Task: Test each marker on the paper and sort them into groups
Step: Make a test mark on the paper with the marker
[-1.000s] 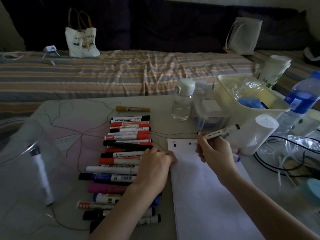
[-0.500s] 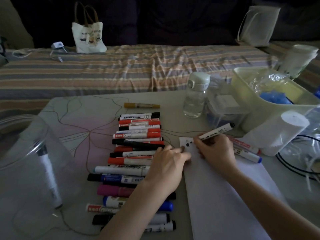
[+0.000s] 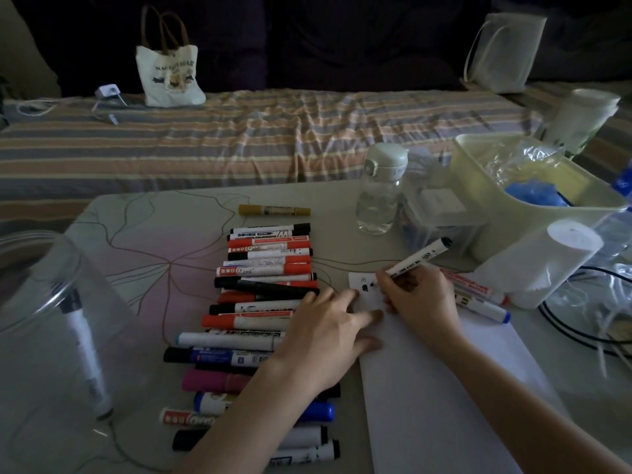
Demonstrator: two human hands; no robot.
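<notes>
Since before, the black marker (image 3: 419,257) tip has reached the paper (image 3: 444,388); right hand (image 3: 419,295) grips it, left hand (image 3: 325,333) presses flat, fingers relaxed.

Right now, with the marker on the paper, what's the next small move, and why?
Probably lift the marker off the paper: the right hand has its tip beside a dark scribble, so it seems to write. The left hand steadies the sheet.
</notes>
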